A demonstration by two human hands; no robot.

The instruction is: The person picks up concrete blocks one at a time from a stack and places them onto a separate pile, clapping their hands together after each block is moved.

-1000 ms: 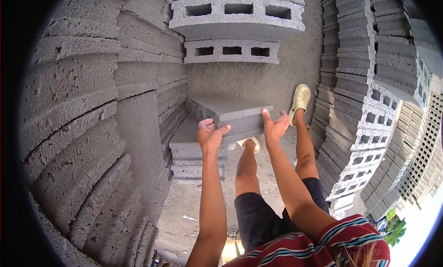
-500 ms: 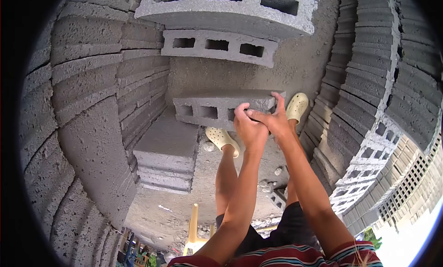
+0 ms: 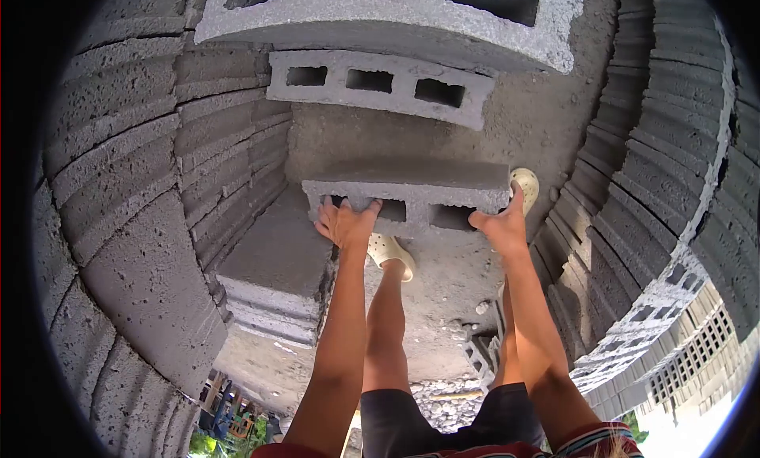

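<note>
A grey hollow concrete block [image 3: 419, 195] lies across the middle of the view, its row of openings facing me. My left hand [image 3: 348, 224] grips its left part, with fingers at the left opening and the thumb by the middle one. At the other end, my right hand [image 3: 504, 223] has its thumb at the right opening and its fingers around the corner. Both hands are closed on the block; some fingertips are hidden in or behind it. What lies under the block cannot be made out.
Ahead, another hollow block [image 3: 380, 84] stands below a larger-looking one [image 3: 388, 16]. Stacked blocks wall in the left [image 3: 119, 141] and right [image 3: 657, 165]. A low stack [image 3: 273, 260] sits near my left hand. My light clogs [image 3: 393, 256] are on the dirt ground, with rubble [image 3: 443, 395] behind.
My left hand has moved from beside my right hand to the block's left end. My right hand has shifted right, at the right end. The view has come closer to the blocks.
</note>
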